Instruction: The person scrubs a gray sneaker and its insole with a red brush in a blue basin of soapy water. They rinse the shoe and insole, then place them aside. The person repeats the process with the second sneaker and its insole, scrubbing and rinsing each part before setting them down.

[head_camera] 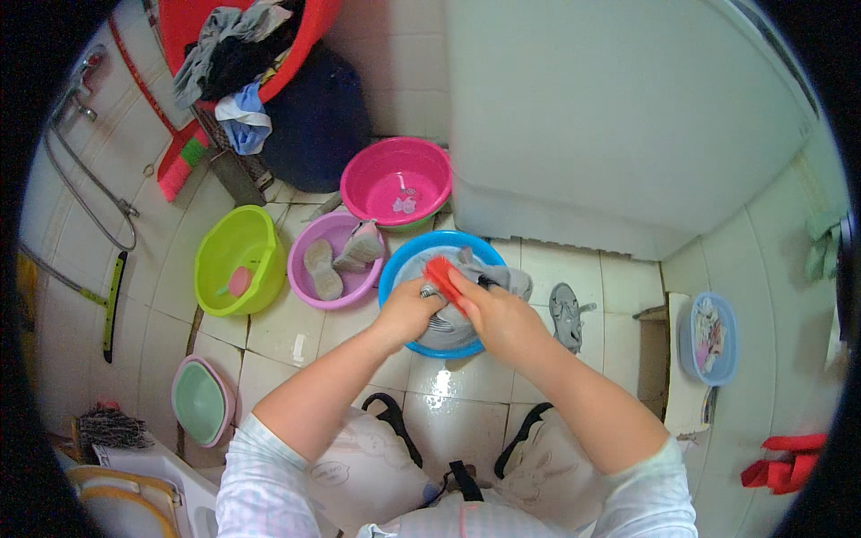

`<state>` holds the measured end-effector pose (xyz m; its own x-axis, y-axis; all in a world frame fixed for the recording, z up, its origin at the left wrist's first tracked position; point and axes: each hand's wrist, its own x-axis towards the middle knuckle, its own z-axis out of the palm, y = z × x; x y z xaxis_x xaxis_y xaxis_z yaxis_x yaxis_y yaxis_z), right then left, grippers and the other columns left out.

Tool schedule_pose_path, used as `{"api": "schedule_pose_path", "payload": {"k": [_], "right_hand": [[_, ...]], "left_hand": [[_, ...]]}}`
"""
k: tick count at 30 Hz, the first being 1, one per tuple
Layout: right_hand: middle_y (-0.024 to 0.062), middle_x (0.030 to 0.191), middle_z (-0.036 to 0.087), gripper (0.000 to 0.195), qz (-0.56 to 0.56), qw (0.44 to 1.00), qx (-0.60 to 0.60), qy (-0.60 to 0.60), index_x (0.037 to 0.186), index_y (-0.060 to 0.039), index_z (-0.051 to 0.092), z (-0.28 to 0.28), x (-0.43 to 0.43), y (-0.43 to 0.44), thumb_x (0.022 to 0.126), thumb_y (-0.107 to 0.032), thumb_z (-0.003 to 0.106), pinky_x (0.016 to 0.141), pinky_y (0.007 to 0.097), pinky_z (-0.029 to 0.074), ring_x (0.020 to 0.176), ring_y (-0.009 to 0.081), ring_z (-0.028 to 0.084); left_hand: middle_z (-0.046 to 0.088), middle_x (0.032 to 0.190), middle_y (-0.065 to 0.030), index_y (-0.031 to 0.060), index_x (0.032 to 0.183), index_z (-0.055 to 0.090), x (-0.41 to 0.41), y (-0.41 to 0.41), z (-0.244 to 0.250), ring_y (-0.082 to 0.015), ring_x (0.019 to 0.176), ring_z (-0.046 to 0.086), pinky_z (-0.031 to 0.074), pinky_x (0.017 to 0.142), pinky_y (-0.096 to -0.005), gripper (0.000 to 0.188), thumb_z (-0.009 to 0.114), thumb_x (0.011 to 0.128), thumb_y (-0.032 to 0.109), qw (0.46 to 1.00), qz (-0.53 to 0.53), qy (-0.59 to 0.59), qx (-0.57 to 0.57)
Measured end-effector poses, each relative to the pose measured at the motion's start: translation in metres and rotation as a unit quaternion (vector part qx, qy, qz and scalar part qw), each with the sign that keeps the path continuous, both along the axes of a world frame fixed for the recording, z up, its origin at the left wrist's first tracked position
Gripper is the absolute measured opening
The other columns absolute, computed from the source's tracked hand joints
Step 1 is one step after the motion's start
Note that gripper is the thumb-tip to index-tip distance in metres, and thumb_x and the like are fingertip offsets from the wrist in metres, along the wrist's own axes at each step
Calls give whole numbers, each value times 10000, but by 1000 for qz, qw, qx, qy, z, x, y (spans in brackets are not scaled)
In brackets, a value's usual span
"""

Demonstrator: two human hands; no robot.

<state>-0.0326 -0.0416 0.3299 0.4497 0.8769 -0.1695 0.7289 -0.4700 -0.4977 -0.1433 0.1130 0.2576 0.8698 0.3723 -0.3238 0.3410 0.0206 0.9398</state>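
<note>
Over a blue plastic basin (pixel 388 276), my right hand (pixel 504 323) grips a red scrubbing brush (pixel 441 273). Close by on the left, my left hand (pixel 407 311) holds a wet grey shoe (pixel 452 331) with striped detail, partly hidden by my fingers. The brush rests against or just above the shoe; I cannot tell which. Cloudy, soapy water shows inside the basin. Another grey part, perhaps of the same shoe, reaches over the basin's right rim. To the right, a grey shoe (pixel 566 316) lies on the tiled floor.
Left of me, a purple basin (pixel 301 292) holds light-soled shoes (pixel 323 269). Near it stand a lime-green basin (pixel 269 282) and a pink basin (pixel 360 202). A white appliance (pixel 605 134) rises ahead. A light-blue basket (pixel 730 350) sits at right, and stacked small basins (pixel 200 403) at left.
</note>
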Motion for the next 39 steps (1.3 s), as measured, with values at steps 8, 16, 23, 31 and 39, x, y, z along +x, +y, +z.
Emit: {"api": "schedule_pose_path", "payload": {"k": [8, 16, 23, 31, 39], "right_hand": [[250, 955, 660, 442, -77, 995, 66, 0, 1441, -211, 439, -54, 27, 9, 1022, -348, 409, 753, 530, 512, 883, 427, 643], [282, 1134, 626, 425, -154, 970, 183, 39, 1422, -136, 469, -69, 25, 12, 1037, -292, 380, 898, 480, 476, 1049, 425, 607], [242, 1121, 651, 452, -109, 986, 122, 22, 1421, -124, 464, -61, 23, 10, 1029, -321, 358, 883, 504, 489, 1005, 422, 627], [249, 1159, 633, 443, -50, 994, 75, 63, 1426, -129, 460, -61, 24, 18, 1047, -327, 345, 923, 456, 471, 1084, 403, 600], [252, 1123, 641, 415, -61, 992, 41, 100, 1386, -103, 489, -50, 9, 15, 1040, -298, 365, 866, 495, 482, 1003, 435, 612]], "left_hand": [[686, 910, -93, 17, 1019, 676, 8, -9, -6, -188, 809, 617, 480, 755, -331, 219, 643, 872, 175, 990, 30, 43, 133], [686, 955, -223, 40, 1051, 680, 12, -15, -4, -386, 901, 652, 497, 798, -422, 227, 598, 875, 157, 975, 17, 22, 219], [686, 963, -227, 56, 1064, 684, 12, -14, -4, -401, 921, 647, 498, 796, -430, 244, 605, 867, 177, 943, -34, 16, 332], [684, 941, -214, 46, 1024, 687, 8, -8, -13, -372, 903, 645, 492, 790, -425, 221, 603, 836, 126, 965, 12, 14, 261], [688, 930, -224, 33, 1020, 684, 6, -10, -6, -372, 891, 661, 498, 789, -430, 245, 641, 798, 126, 937, 37, 30, 345]]}}
